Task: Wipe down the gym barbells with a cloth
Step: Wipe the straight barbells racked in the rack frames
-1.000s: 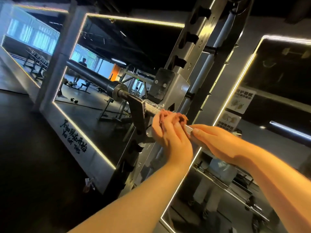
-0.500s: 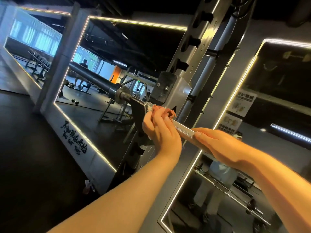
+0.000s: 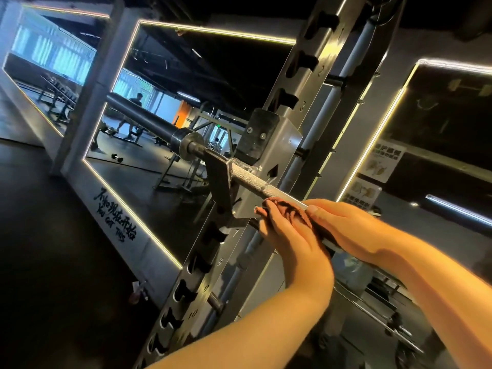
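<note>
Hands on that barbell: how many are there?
2. The left hand wraps a dark cloth round the barbell; the right hand grips the bar right beside it, on the side away from the rack. No others show.

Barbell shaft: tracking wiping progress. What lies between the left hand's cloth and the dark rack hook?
Head view: bare knurled silver barbell shaft, from the reddish-brown cloth to the dark metal hook.

Bar (image 3: pixel 255 183): silver shaft with diamond knurl pattern; sleeve (image 3: pixel 143 121) dark grey. Cloth (image 3: pixel 286 209): reddish-brown. Rack (image 3: pixel 308 86): silver-grey, with black slots. Mirror frame (image 3: pixel 157 259): white, edged by 1 pale yellow light strip, bearing black lettering (image 3: pixel 114 219). Floor (image 3: pixel 53 262): black.
</note>
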Demonstrator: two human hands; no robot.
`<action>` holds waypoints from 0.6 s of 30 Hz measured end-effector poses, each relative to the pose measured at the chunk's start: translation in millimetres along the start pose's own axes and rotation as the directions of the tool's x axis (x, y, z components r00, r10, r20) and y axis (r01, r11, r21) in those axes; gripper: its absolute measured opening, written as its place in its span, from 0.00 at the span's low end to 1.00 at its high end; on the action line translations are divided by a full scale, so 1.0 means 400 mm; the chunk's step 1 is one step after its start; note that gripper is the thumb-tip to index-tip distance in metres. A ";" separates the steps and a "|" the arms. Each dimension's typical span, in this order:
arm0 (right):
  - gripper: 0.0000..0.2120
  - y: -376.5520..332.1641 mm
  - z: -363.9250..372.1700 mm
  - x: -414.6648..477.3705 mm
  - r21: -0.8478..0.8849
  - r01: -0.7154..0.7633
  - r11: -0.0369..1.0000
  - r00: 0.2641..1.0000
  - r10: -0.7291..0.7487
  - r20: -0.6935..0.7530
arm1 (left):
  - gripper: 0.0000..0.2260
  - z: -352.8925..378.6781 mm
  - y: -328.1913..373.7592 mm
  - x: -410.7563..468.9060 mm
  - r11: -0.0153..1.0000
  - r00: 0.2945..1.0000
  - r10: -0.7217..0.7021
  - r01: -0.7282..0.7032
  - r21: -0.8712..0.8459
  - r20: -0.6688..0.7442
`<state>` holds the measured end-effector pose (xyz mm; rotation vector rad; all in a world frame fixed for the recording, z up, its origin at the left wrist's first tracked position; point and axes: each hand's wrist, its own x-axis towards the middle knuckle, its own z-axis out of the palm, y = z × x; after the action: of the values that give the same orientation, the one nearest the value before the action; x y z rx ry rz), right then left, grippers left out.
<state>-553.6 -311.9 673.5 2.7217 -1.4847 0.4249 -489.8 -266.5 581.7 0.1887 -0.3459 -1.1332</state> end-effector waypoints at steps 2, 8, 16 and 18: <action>0.16 -0.008 -0.003 -0.011 0.005 0.009 1.000 1.000 -0.009 -0.004 | 0.20 0.007 0.018 0.046 0.993 0.987 0.110 -0.103 0.061 -0.117; 0.17 -0.040 -0.029 -0.053 0.023 0.003 1.000 0.997 -0.005 0.074 | 0.11 0.018 0.092 0.147 0.977 0.908 0.209 -0.206 0.046 -0.364; 0.11 -0.067 -0.030 -0.060 0.120 -0.065 0.991 0.994 0.054 0.094 | 0.31 -0.020 -0.068 -0.040 0.966 0.989 0.075 -0.104 0.238 0.129; 0.11 -0.065 -0.028 -0.064 0.105 -0.052 0.993 0.996 0.043 0.082 | 0.29 -0.015 -0.054 -0.025 0.987 0.992 0.078 -0.091 0.130 0.102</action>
<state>-547.8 -275.0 681.1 2.8219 -1.5939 0.4135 -509.7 -266.4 567.4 0.2359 -0.5130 -1.0374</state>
